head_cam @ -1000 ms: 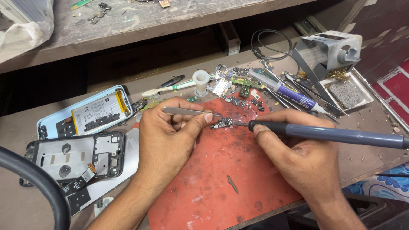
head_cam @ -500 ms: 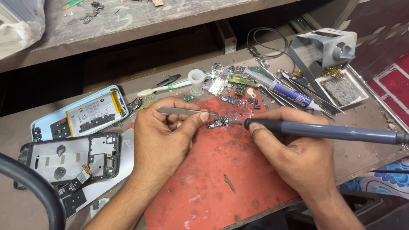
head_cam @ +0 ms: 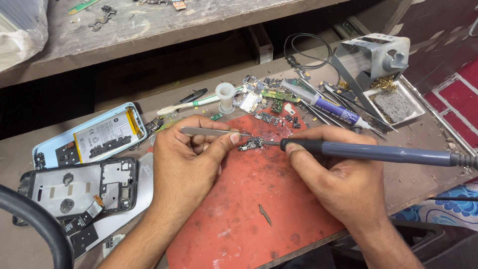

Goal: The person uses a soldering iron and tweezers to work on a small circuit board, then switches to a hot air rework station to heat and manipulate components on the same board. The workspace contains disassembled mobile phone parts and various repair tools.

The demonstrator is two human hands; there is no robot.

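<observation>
Tweezers (head_cam: pixel 209 131) pinched in the left hand (head_cam: pixel 186 159) steady a small circuit board (head_cam: pixel 251 144) while the right hand (head_cam: pixel 338 179), fist closed around a soldering iron (head_cam: pixel 368 151), brings its tip to the board's edge.

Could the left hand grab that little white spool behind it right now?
Probably not just yet: the left hand is busy pinching tweezers. The white spool stands close beyond its fingers with nothing between, so only the tweezers hinder it.

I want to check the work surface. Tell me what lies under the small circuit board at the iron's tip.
The small circuit board lies on the red mat, scorched dark around it. Tweezers in the left hand and the soldering iron in the right hand meet it. The board's underside is hidden.
</observation>
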